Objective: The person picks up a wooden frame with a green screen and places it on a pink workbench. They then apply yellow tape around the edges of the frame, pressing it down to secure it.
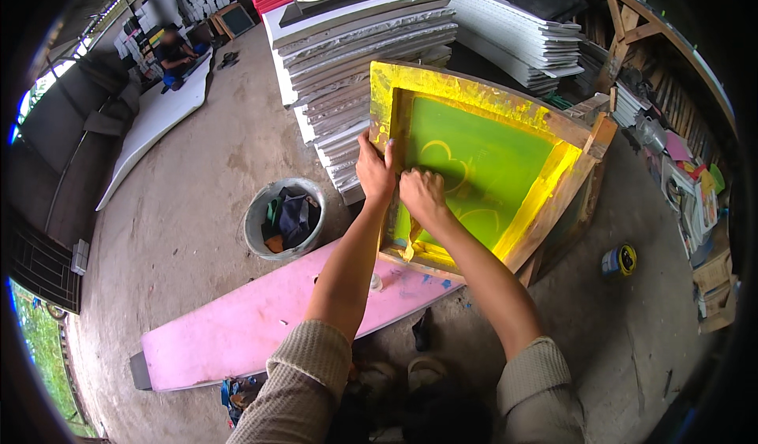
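A wooden screen-printing frame (489, 92), smeared and edged with yellow, is tilted up in front of me. Its stretched mesh (505, 167) is green-yellow and shows faint curved outlines. My left hand (376, 171) grips the frame's left side, thumb on the face and fingers behind. Inside the frame, close by the left hand, my right hand (423, 196) is closed in a pinch at the mesh's left border. From under it a crumpled yellow strip (412, 240), like tape, runs down to the lower left corner. The right fingertips are partly hidden.
Below the frame lies a long pink board (253, 317). A bucket of dark cloths (251, 227) stands left of it. Stacked white sheets (355, 65) rise beyond. A tin (619, 261) sits on the floor at right. Another person (175, 57) sits far left.
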A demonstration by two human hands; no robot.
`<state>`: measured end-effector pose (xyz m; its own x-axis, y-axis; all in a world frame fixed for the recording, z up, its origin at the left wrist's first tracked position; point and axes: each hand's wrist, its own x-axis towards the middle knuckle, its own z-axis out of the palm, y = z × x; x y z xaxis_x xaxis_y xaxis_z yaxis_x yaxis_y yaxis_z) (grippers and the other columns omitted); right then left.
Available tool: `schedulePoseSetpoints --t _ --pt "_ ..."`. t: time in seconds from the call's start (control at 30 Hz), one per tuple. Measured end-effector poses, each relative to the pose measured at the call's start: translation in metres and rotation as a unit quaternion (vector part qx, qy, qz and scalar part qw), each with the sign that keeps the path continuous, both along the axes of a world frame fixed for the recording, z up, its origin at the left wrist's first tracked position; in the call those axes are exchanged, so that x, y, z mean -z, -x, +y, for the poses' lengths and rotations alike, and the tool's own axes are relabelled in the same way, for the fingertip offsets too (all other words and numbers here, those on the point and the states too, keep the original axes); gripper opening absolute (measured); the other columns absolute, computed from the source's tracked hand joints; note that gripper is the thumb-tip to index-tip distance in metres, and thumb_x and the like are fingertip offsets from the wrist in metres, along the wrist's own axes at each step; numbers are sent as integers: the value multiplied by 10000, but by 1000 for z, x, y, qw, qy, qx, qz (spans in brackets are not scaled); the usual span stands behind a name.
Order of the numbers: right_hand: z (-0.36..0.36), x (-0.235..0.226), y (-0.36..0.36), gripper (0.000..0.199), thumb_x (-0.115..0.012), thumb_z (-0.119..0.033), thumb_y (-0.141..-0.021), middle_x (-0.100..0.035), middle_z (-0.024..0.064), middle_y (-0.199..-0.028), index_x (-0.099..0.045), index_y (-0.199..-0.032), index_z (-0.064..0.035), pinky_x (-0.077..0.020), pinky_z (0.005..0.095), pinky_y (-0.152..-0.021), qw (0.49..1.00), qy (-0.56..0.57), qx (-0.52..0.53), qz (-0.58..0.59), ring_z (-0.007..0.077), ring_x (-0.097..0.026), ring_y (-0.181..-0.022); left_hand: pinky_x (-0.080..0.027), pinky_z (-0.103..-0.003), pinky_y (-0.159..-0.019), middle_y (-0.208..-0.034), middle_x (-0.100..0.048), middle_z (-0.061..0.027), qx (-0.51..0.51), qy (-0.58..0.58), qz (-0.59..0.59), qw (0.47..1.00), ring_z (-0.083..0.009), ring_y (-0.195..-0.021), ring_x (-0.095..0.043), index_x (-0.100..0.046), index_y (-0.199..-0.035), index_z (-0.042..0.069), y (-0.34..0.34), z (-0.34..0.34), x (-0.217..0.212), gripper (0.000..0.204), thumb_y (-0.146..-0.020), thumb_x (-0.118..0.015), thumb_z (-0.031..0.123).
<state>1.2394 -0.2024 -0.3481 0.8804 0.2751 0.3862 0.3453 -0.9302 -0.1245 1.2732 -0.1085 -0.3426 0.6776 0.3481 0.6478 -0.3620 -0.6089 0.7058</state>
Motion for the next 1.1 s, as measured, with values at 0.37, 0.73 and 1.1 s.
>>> schedulePoseSetpoints --t 0.37,0.73,1.1 --pt "-51 -46 33 205 -491 -177 -863 -622 165 -779 -593 -803 -9 -502 386 -644 994 -96 -44 19 298 -618 -700 -428 -487 -580 -754 -597 -225 -41 10 29 999 -421 -682 -571 -476 -1131 67 -9 0 8 300 -934 -294 201" --pt "-68 -34 67 229 -470 -218 -902 -590 147 -828 -558 -889 -7 -477 402 -619 970 -242 29 -23 328 -593 -715 -409 -489 -589 -715 -579 -219 -14 24 14 1000 -423 -665 -554 -470 -1134 63 -5 -1 7 329 -943 -253 221" --pt "-6 -55 1 413 -616 -255 -791 -519 220 -1036 -457 -1076 -3 -504 401 -659 988 -80 58 -120 337 -585 -830 -378 -425 -847 -1015 -478 -271 79 2 -9 997 -418 -965 -473 -411 -1170 -22 -5 20 -4 324 -930 -323 177"
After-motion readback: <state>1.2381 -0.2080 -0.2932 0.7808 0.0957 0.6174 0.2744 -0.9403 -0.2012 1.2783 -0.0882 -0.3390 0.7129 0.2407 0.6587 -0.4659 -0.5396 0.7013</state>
